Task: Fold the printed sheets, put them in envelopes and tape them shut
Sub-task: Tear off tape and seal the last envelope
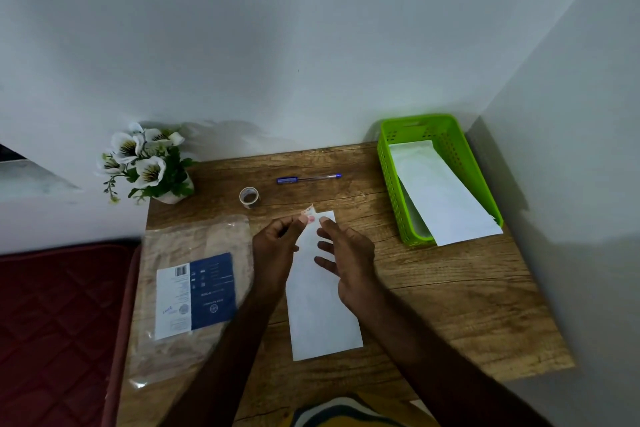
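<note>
green basket (390,163) holding white envelopes (440,191), on wooden table (450,288)

Bare table (450,305) right; basket (460,163) behind

White envelope (323,308), lime-green perforated basket (460,163), blue pen (309,178), brown wood-grain table (450,288), dark red quilted cushion (59,322), white flowers (145,159) with dark centres.

Counted around the green basket (450,149): two envelopes (446,198) inside, one envelope (322,305) left of it, one tape roll (249,198), one pen (309,178).
</note>
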The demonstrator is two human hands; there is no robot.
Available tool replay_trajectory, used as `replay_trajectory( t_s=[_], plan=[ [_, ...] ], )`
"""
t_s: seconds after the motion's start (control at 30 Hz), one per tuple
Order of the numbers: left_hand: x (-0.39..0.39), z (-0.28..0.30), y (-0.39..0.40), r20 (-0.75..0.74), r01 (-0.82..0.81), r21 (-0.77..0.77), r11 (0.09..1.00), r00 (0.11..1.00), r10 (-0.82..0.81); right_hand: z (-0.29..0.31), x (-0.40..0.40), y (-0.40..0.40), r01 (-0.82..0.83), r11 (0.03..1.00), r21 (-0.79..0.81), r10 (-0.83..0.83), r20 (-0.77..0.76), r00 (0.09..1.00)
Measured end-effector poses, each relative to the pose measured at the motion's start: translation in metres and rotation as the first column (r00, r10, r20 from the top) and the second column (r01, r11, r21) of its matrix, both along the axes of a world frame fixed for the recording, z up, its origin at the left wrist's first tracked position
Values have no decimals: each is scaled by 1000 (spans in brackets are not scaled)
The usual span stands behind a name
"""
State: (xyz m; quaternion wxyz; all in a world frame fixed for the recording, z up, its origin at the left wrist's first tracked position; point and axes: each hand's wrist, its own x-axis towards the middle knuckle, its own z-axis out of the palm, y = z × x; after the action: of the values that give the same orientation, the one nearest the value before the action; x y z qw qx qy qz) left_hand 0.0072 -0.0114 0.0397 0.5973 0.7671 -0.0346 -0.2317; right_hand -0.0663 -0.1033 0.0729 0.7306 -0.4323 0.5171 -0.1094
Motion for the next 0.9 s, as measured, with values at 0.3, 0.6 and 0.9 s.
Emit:
replay_trajectory(
  t_s=[0.3, 0.6, 0.9],
  plan=[
    [-7, 8, -7, -46, 60, 65, 996, 997, -57, -9, 3, -2, -46, 997, -61, 44, -44, 998],
    [14, -3, -22, 472, 81, 495, 865, 811, -345, -34, -1, -16, 34, 990, -140, -55, -153, 987],
    [34, -24, -33, 422, 328, 475, 817, 729, -538, -51, 11, -29, 14, 978, -208, -63, -228, 972]
  ],
)
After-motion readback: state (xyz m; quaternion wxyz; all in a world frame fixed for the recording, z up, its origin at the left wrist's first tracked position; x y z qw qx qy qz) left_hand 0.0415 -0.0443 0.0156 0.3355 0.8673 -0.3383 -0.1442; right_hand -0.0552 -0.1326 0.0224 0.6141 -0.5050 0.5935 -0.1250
